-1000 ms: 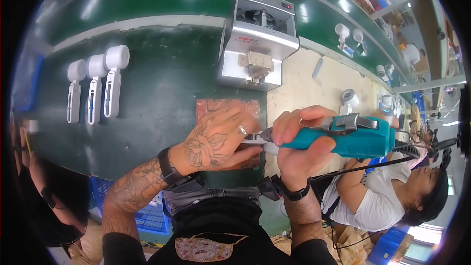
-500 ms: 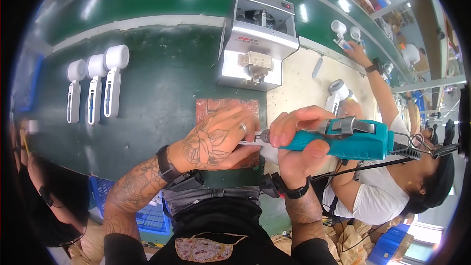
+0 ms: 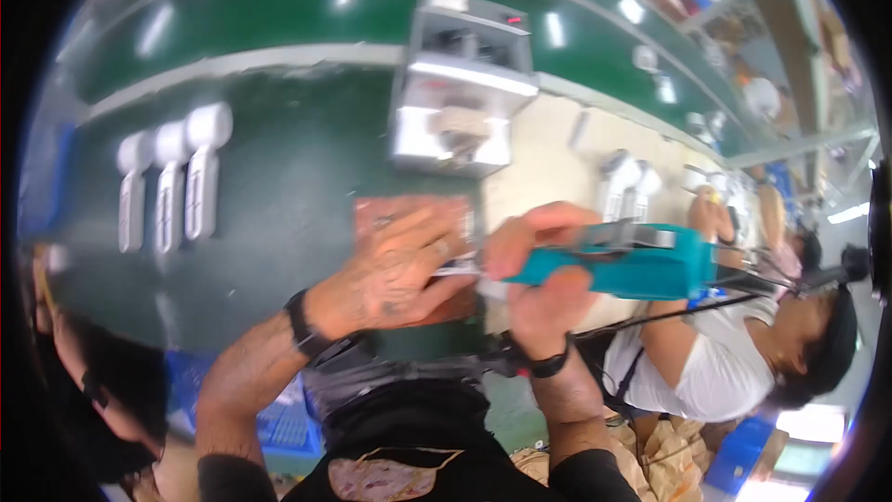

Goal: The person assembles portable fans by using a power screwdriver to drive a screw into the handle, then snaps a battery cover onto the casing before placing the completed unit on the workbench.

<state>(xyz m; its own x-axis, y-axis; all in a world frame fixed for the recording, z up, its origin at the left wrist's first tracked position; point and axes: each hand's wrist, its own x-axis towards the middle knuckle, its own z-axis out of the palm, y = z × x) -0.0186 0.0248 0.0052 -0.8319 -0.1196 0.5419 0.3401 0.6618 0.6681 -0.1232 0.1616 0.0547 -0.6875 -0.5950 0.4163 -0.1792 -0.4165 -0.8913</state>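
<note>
My right hand (image 3: 546,270) is wrapped around a teal electric screwdriver (image 3: 632,265). The tool lies level, its tip pointing left toward my left hand (image 3: 395,270). Bent over a white plastic piece (image 3: 457,268), my left hand keeps its fingers closed on it, and they hide most of its shape. Both hands are above a reddish-brown mat (image 3: 372,214) on the green workbench (image 3: 279,214). Motion blur hides whether the screwdriver tip touches the piece.
Several white round-headed handheld devices (image 3: 200,172) stand in a row at left. Beyond the mat sits a silver machine (image 3: 455,93). More such devices (image 3: 618,181) lie on a cream surface (image 3: 539,149) at right, beside a co-worker in a white shirt (image 3: 697,367). A cable trails from the screwdriver.
The whole view has shifted and blurred. My hands keep the same hold on the screwdriver and white piece. The co-worker's reaching hand has come back from the far devices at right.
</note>
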